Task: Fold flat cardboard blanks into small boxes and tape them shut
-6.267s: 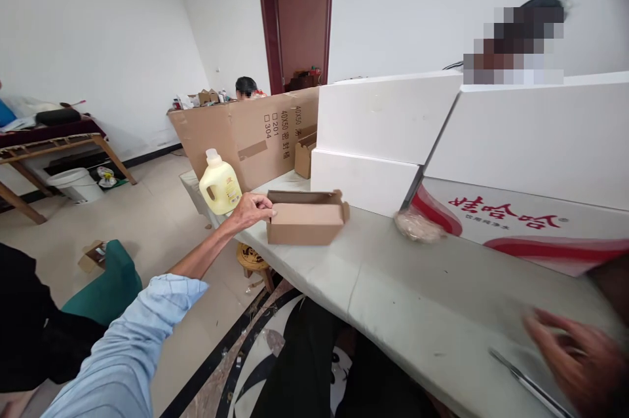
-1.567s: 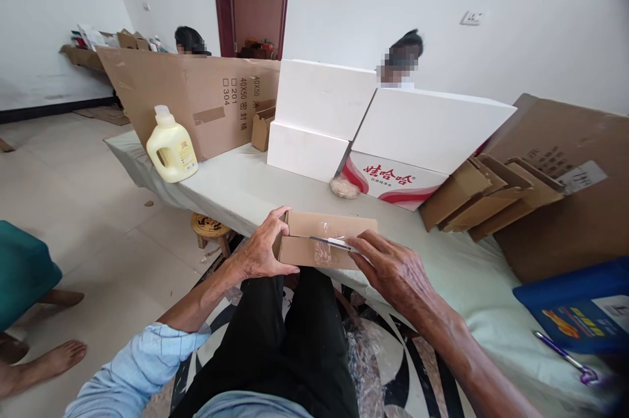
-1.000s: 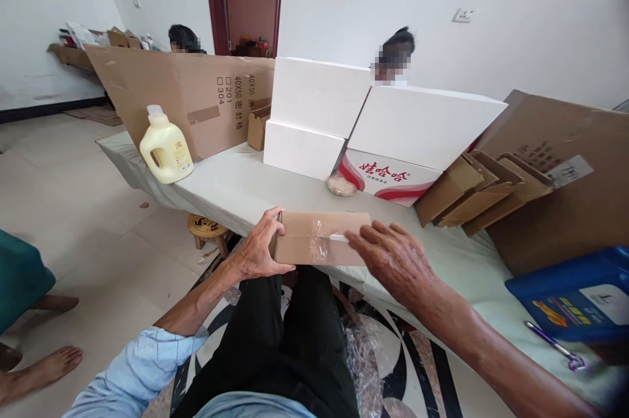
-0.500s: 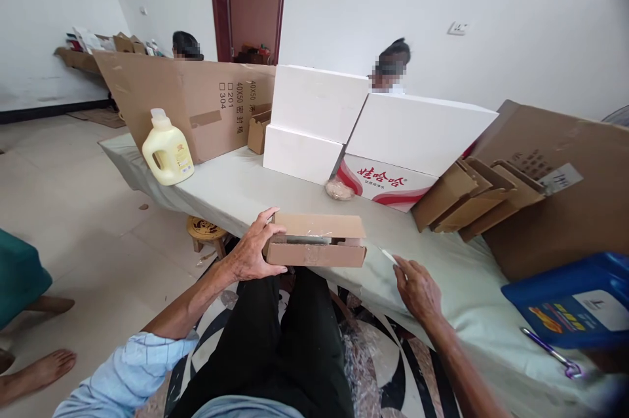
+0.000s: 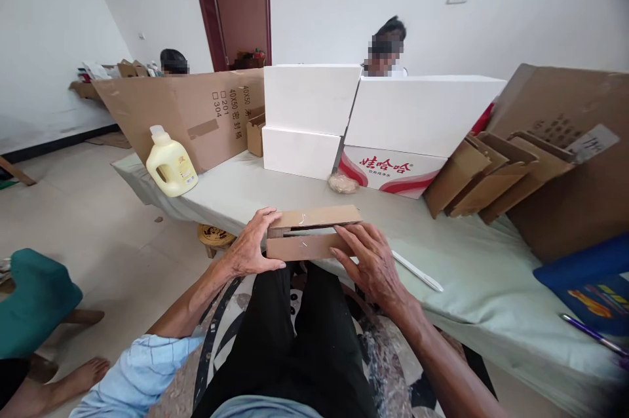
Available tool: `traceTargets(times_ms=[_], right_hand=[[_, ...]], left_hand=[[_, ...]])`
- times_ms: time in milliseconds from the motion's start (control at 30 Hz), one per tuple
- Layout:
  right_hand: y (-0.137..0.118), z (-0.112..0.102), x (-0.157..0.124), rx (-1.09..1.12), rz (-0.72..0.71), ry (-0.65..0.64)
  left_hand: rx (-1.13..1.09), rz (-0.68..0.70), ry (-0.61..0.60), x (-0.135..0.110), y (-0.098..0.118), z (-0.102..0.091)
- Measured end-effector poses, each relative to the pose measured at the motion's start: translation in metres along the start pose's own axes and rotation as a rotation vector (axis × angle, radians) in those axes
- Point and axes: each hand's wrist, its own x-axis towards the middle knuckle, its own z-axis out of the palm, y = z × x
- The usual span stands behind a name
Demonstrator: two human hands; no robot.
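Note:
A small cardboard box (image 5: 304, 249) lies at the near edge of the cloth-covered table (image 5: 236, 192), with a gap between its flaps along the upper side. My left hand (image 5: 253, 244) grips its left end, thumb on the near side and fingers over the far side. At the right end, my right hand (image 5: 371, 257) has its fingers at the gap and its thumb against the near flap. Just right of that hand, a slim white knife-like tool (image 5: 417, 271) rests on the cloth. What is inside the box cannot be made out.
White boxes (image 5: 309, 100) and a large carton (image 5: 181, 116) stand along the far side. A yellow jug (image 5: 171, 162) is at left. Folded cartons (image 5: 491, 175), a blue container (image 5: 590, 293) and a purple-handled tool (image 5: 590, 333) are at right. Two people sit beyond.
My right hand has put the white tool down on the cloth and moved left onto the box's right end. My left hand keeps its hold. The view has shifted slightly.

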Motion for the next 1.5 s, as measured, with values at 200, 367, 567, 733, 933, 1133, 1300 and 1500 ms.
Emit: traceTargets(times_ms=[200, 367, 567, 733, 933, 1133, 1300, 1500], right_hand=[[0.012, 0.014, 0.018, 0.18, 0.145, -0.037], [0.004, 0.016, 0.024, 0.262, 0.205, -0.057], [-0.004, 0.018, 0.028, 0.286, 0.248, -0.082], [-0.008, 0.02, 0.03, 0.299, 0.282, -0.057], [-0.016, 0.015, 0.032, 0.322, 0.375, -0.053], [-0.021, 0.011, 0.032, 0.314, 0.405, -0.05], [-0.02, 0.015, 0.032, 0.269, 0.39, -0.038], [-0.02, 0.02, 0.033, 0.237, 0.384, -0.035]], left_hand=[[0.225, 0.126, 0.215, 0.012, 0.027, -0.013], [0.336, 0.135, 0.113, 0.032, 0.056, -0.01], [0.33, 0.028, -0.078, 0.054, 0.058, -0.004], [0.198, 0.03, -0.087, 0.061, 0.052, -0.008], [0.071, -0.006, -0.041, 0.065, 0.055, -0.014], [-0.034, -0.019, 0.014, 0.068, 0.054, -0.013], [-0.125, -0.013, 0.072, 0.069, 0.05, -0.008], [-0.179, -0.033, 0.13, 0.07, 0.048, -0.007]])
